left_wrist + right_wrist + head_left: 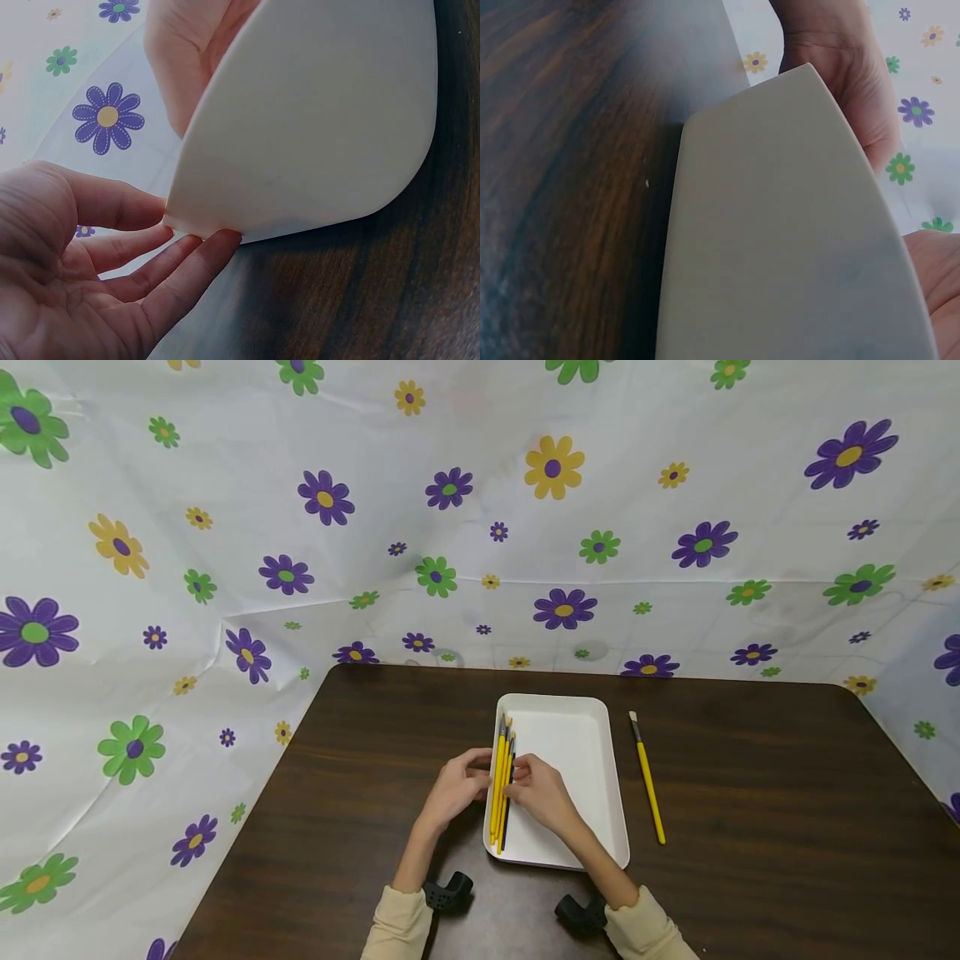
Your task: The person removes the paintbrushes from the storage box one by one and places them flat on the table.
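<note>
Several paintbrushes [496, 789], mostly yellow-handled with one dark handle, lie side by side along the left wall of a white tray [573, 752], bristles toward the far end. My right hand [543, 793] reaches over the tray, thumb and fingertips pinching at a brush on the right side of the bundle; its fingertips are hidden in the right wrist view. Outside the left wall, my left hand [453, 789] touches the tray with extended fingers. The left wrist view shows its thumb at the tray's edge and its fingertips [225, 238] along the lower edge.
To the right of the tray, a single yellow-handled paintbrush [650, 785] lies on the dark wooden table [765, 793]. A white flower-print sheet [465, 552] hangs behind and beside the table. Black wrist devices [448, 893] sit at both cuffs.
</note>
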Tool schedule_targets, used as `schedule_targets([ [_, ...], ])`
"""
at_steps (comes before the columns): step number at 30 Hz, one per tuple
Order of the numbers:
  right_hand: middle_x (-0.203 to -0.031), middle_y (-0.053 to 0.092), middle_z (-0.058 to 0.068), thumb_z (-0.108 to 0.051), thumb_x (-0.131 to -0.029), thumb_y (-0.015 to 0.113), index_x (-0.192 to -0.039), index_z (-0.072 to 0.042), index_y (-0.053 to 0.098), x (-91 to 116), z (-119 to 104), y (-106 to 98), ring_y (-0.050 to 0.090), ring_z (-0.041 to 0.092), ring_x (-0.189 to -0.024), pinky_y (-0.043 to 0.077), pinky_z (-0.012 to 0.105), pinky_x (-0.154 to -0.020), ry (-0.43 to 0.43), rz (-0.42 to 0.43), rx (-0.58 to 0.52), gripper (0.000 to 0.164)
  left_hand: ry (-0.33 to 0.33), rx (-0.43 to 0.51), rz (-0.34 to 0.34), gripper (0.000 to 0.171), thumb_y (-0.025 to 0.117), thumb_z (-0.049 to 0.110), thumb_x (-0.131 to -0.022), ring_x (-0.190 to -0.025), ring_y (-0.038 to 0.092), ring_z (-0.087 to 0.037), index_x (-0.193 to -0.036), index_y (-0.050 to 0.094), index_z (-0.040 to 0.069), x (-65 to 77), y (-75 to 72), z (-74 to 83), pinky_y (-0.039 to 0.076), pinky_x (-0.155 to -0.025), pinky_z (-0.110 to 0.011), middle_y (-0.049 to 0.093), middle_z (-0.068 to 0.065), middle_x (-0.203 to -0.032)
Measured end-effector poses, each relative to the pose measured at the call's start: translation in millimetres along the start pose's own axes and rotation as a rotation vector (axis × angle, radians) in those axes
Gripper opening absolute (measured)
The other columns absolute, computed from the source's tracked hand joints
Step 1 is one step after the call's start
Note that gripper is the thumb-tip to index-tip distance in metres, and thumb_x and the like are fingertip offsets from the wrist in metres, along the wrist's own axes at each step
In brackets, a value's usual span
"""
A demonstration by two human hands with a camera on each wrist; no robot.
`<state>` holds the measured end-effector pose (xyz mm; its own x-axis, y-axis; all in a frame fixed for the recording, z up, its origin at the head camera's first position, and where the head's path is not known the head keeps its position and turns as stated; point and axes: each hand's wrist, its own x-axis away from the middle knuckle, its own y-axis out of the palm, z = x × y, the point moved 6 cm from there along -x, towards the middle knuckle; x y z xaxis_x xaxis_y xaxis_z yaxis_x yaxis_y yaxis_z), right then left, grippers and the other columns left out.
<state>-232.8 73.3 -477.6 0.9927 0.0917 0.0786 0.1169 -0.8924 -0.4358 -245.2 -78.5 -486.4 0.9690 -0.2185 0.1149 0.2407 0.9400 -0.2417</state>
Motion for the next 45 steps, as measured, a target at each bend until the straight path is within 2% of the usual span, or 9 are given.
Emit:
schedule_targets([
  [8,-0.1,0.067,0.017,-0.002,-0.081,0.077,-0.118,0.013,0.063,-3,-5,2,0.069,0.03,-0.092,0.06,0.042,-0.081,-0.025,0.014,0.036,0.042,0.009,0.007,0.002,0.047,0.063,-0.002,-0.091,-0.103,0.071,-0.031,-0.139,0.06,-0.005,1.6,-0.4,3.4,0.063,-0.078,-0.041,0.064,-0.024,-0.131],
  [17,-0.097,0.067,0.015,0.0,-0.081,0.078,-0.116,0.014,0.063,-4,-6,8,0.069,0.025,-0.086,0.06,0.038,-0.077,-0.058,0.016,0.085,0.041,0.018,-0.015,-0.004,0.046,0.059,-0.008,-0.091,-0.103,0.069,-0.041,-0.137,0.056,-0.014,0.4,2.6,3.6,0.062,-0.078,-0.05,0.06,-0.033,-0.13],
  [25,-0.095,0.063,0.014,-0.002,-0.08,0.08,-0.117,0.015,0.062,-4,-4,11,0.063,0.023,-0.083,0.057,0.036,-0.075,-0.053,0.03,0.099,0.044,0.022,-0.003,0.006,0.047,0.063,-0.002,-0.091,-0.103,0.071,-0.034,-0.138,0.059,-0.007,3.3,0.9,5.2,0.063,-0.077,-0.043,0.063,-0.026,-0.131],
  [30,-0.093,0.063,0.014,-0.001,-0.08,0.079,-0.118,0.016,0.062,-4,-5,14,0.064,0.021,-0.079,0.058,0.034,-0.072,-0.06,0.014,0.075,0.045,0.036,0.008,0.0,0.048,0.064,-0.001,-0.091,-0.103,0.071,-0.036,-0.138,0.059,-0.008,3.4,1.1,6.3,0.063,-0.076,-0.044,0.063,-0.027,-0.13],
  [39,-0.091,0.063,0.013,0.002,-0.079,0.079,-0.119,0.016,0.063,-4,-7,16,0.066,0.018,-0.075,0.059,0.03,-0.065,-0.051,-0.001,0.015,0.046,0.023,0.01,0.001,0.046,0.061,-0.003,-0.092,-0.103,0.07,-0.038,-0.138,0.058,-0.009,3.5,0.9,5.2,0.063,-0.077,-0.044,0.063,-0.029,-0.13],
  [42,-0.091,0.063,0.014,0.004,-0.078,0.077,-0.119,0.016,0.062,-4,-6,16,0.067,0.019,-0.075,0.06,0.03,-0.063,-0.045,-0.006,-0.023,0.046,0.025,0.014,-0.001,0.045,0.058,-0.006,-0.093,-0.104,0.069,-0.042,-0.138,0.057,-0.012,4.3,1.5,8.4,0.063,-0.077,-0.045,0.062,-0.032,-0.13],
  [45,-0.092,0.064,0.014,0.006,-0.078,0.074,-0.119,0.016,0.061,-4,-5,16,0.068,0.019,-0.074,0.06,0.03,-0.062,-0.042,-0.002,-0.035,0.045,0.026,0.016,-0.009,0.044,0.056,-0.008,-0.092,-0.104,0.068,-0.046,-0.136,0.056,-0.014,10.2,2.0,21.2,0.063,-0.079,-0.047,0.06,-0.035,-0.129],
])
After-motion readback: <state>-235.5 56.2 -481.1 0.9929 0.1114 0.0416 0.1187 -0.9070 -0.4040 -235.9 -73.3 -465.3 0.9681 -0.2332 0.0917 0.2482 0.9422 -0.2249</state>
